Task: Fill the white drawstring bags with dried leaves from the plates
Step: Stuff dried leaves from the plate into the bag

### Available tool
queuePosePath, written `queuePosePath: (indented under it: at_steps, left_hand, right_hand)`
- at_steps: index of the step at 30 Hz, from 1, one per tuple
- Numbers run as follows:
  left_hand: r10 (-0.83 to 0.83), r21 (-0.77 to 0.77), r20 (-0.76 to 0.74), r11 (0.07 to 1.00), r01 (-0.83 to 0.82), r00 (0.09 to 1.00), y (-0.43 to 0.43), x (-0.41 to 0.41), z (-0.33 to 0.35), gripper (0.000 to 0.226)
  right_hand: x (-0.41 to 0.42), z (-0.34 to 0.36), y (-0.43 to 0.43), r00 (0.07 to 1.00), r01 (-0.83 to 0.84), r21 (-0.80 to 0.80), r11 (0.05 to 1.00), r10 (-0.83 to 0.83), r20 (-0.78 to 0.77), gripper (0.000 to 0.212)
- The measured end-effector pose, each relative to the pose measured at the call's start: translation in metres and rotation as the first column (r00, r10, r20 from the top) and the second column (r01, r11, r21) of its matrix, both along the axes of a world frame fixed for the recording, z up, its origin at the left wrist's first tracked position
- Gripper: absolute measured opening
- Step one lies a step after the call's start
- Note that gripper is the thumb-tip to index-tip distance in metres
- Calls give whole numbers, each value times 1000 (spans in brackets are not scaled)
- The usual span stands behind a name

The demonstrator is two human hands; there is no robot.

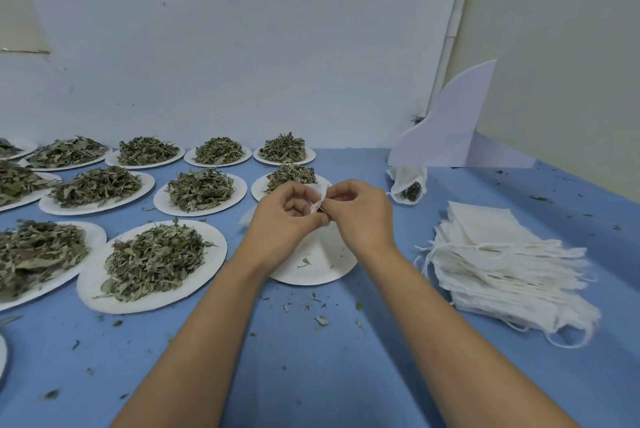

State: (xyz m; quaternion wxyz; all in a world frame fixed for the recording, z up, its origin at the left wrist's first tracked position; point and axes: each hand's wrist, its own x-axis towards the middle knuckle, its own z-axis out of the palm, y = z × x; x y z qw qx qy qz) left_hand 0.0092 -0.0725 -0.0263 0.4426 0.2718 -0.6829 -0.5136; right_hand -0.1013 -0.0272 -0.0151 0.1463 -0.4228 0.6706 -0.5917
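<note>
"Two hands on one white drawstring bag [320,194]?"

"Yes: left hand [287,211] and right hand [362,216] each pinch it, grip clamped on cloth, over the nearly bare plate [311,268] (likely so spills land there)."

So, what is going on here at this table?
A person is filling bags with dried leaves. The left hand and the right hand both pinch a small white bag above a nearly empty plate. Other plates on the left are heaped with leaves. A stack of empty bags lies to the right, and one filled bag lies farther back on the blue table.
</note>
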Motion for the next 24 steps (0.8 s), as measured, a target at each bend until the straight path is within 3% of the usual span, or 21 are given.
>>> queuePosePath:
  at_steps: [10, 15, 19, 21, 24]
  left_hand:
    - [46, 135, -81, 990, -35, 996, -9, 5, -2, 25]
    - [83, 86, -73, 993, -77, 994, -7, 2, -1, 27]
    - [85, 110, -92, 991, -75, 992, -9, 3, -1, 27]
    - [68, 122, -108, 991, -54, 992, -10, 5, 1, 27]
    - [10, 135, -179, 991, 14, 984, -10, 7, 5, 30]
  right_hand:
    - [-1, 8, 0, 971, -241, 72, 968, 240, 15, 27]
    - [1, 4, 1, 997, -75, 1, 997, 75, -22, 20]
    - [1, 2, 0, 991, -12, 2, 1000, 12, -131, 43]
    - [0, 3, 1, 988, -86, 37, 996, 90, -125, 51]
    - [1, 5, 3, 966, -256, 39, 966, 255, 31, 40]
